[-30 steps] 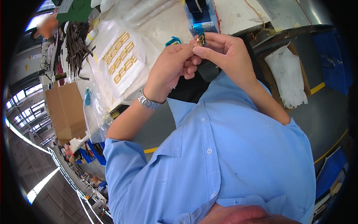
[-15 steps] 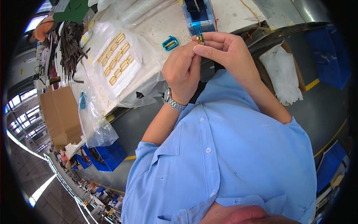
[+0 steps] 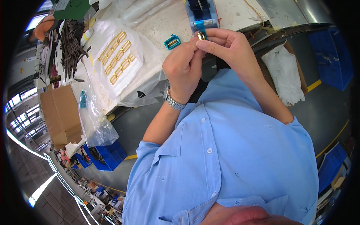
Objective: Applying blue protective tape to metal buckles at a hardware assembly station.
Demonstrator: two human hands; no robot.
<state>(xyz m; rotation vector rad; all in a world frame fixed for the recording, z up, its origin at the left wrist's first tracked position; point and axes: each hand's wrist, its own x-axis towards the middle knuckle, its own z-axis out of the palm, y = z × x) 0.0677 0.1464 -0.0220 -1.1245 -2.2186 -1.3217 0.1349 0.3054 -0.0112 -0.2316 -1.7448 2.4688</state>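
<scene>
A small gold buckle (image 3: 201,36) is pinched between the fingertips of both hands, partly covered by them. My left hand (image 3: 183,69), with a metal-band watch (image 3: 174,101) on its wrist, closes on the buckle's left side. From the other side, the thumb and fingers of my right hand (image 3: 234,48) grip it. Directly beyond my fingers stands a blue tape dispenser (image 3: 214,17), with shiny blue tape (image 3: 200,24) at its near end. Whether the tape touches the buckle is hard to see. Left of the dispenser lies a buckle wrapped in blue film (image 3: 172,42).
Several gold buckles (image 3: 120,53) lie in rows on a white sheet (image 3: 129,73) on the table. Dark straps (image 3: 70,48) hang farther left, above a cardboard box (image 3: 62,116) and a clear plastic bag (image 3: 99,131). At right, white sheeting (image 3: 281,71) fills an open carton.
Both hands have moved slightly up, closer to the tape dispenser. The gold buckle has turned between the fingertips, and less of the blue tape's length shows.
</scene>
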